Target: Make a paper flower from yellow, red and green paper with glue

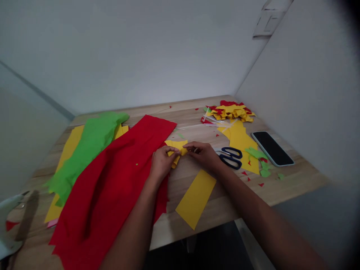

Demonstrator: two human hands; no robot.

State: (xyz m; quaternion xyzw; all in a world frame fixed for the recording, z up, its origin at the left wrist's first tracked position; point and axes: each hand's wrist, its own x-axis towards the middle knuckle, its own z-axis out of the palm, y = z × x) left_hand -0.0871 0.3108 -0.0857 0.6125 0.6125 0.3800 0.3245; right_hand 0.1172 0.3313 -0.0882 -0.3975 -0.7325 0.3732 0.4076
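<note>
My left hand (161, 162) and my right hand (203, 153) meet over a small folded yellow paper piece (176, 146) near the middle of the wooden table (281, 187). Both hands pinch its edges with closed fingers. A large red paper sheet (112, 187) lies under and to the left of my left hand. A yellow paper strip (196, 197) lies flat near the table's front edge, just below my right wrist.
Black-handled scissors (231, 157) lie right of my right hand, partly on a yellow sheet (241, 140). A black phone (272, 148) rests further right. A pile of yellow and red cut pieces (232, 111) sits at the back right. Green paper (87, 148) over yellow sheets lies left.
</note>
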